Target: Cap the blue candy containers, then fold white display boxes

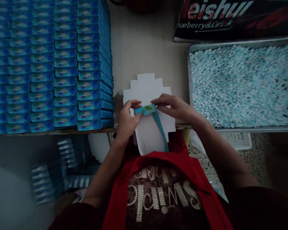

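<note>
A partly folded cardboard box, white inside with blue-green sides, lies before my body at the table edge. Its raised end wall is blue-green with a green leaf-like mark. My left hand grips the left corner of that wall, thumb on the near face and fingers curled behind. At the right corner, my right hand pinches the cardboard between fingertips and thumb. Under the box lie flat white cardboard blanks with stepped flaps.
Stacked blue boxes fill the table's left side. On the right, a metal tray holds many small pale-blue and white pieces. Behind it stands a black printed carton. Below the table edge are a white plastic basket and more blue-and-white stacks.
</note>
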A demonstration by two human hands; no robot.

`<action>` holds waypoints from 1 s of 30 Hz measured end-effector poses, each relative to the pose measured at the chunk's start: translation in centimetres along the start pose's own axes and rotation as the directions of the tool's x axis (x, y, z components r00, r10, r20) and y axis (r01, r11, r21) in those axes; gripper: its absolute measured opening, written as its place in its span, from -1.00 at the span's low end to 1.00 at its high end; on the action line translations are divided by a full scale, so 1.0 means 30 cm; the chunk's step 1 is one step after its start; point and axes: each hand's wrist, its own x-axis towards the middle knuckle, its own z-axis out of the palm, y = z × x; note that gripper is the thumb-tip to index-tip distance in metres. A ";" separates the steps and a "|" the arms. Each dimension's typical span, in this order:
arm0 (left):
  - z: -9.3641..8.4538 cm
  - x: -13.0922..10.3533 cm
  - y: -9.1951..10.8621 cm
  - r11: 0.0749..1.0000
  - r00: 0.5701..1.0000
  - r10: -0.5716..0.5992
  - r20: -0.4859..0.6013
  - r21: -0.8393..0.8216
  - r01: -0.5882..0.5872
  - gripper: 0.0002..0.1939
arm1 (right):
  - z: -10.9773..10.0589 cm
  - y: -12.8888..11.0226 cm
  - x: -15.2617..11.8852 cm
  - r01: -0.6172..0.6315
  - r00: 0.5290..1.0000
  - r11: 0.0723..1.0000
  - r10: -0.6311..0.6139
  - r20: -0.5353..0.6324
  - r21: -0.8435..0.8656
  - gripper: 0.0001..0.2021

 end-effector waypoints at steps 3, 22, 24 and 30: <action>-0.003 0.013 0.002 0.998 0.999 0.012 0.041 0.061 -0.015 -0.65 | -0.022 -0.020 0.092 -0.013 0.995 0.975 0.035 0.097 -0.223 -0.72; 0.004 0.001 0.026 0.989 0.998 0.056 -0.003 0.136 -0.056 -0.66 | 0.059 -0.152 0.199 0.296 0.882 0.596 0.128 0.453 -0.746 -0.76; 0.001 -0.006 0.027 0.992 0.998 0.054 -0.031 0.120 -0.050 -0.65 | 0.065 -0.169 0.206 0.340 0.868 0.553 0.128 0.480 -0.761 -0.69; -0.010 -0.027 0.014 0.996 0.995 0.014 -0.097 0.084 -0.006 -0.70 | 0.072 -0.192 0.203 0.388 0.841 0.494 0.156 0.518 -0.778 -0.60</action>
